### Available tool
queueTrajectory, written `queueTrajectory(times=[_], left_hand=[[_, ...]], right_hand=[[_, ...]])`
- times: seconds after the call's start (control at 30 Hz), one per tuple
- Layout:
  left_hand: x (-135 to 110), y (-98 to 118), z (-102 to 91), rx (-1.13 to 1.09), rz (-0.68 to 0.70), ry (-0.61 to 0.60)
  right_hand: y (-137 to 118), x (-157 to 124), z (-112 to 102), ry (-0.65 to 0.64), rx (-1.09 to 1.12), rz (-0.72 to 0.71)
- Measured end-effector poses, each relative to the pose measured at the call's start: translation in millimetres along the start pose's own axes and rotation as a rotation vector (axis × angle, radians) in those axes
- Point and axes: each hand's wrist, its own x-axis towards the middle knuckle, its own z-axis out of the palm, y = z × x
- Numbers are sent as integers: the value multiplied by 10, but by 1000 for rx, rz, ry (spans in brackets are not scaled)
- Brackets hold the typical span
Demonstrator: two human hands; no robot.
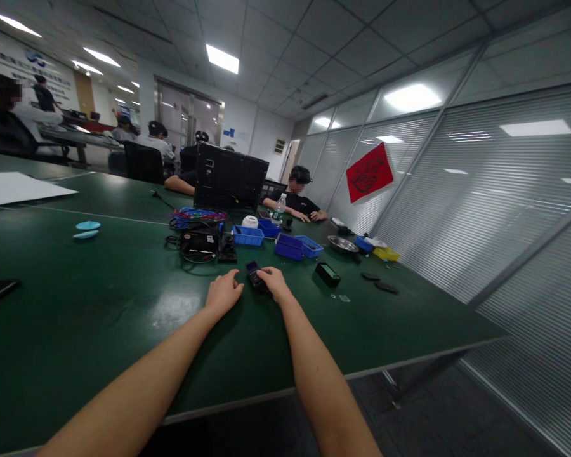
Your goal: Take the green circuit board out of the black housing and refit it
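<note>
A small black handheld device (252,269) with a screen at its far end and what look like keys lies on the green table (137,330). My right hand (276,283) holds it from the right, its fingers curled over the near part and hiding some of it. Just left of the device, my left hand (223,293) rests on the tabletop, holding nothing, with index finger and thumb apart. To the right sits a black open box (328,275). A small clear piece (344,298) and a white ring (333,296) lie near it.
Beyond my hands are a black power unit (198,244) with cables, blue bins (248,236), a white ball (250,221), a bottle (279,209) and a monitor (231,178). A metal pan (342,244) stands right. A seated person (299,198) is across the table.
</note>
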Motion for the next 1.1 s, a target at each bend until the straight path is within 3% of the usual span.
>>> queueTrajectory(times=[0.33, 0.57, 0.77, 1.1], left_hand=[[-25, 70, -56, 13, -28, -38], [-17, 51, -44, 18, -9, -28], [-12, 39, -38, 5, 1, -16], [-10, 31, -22, -30, -7, 26]], right_hand=[[26, 38, 28, -68, 248, 103], [33, 63, 7, 11, -124, -90], [-7, 56, -72, 17, -385, -75], [12, 61, -13, 12, -238, -165]])
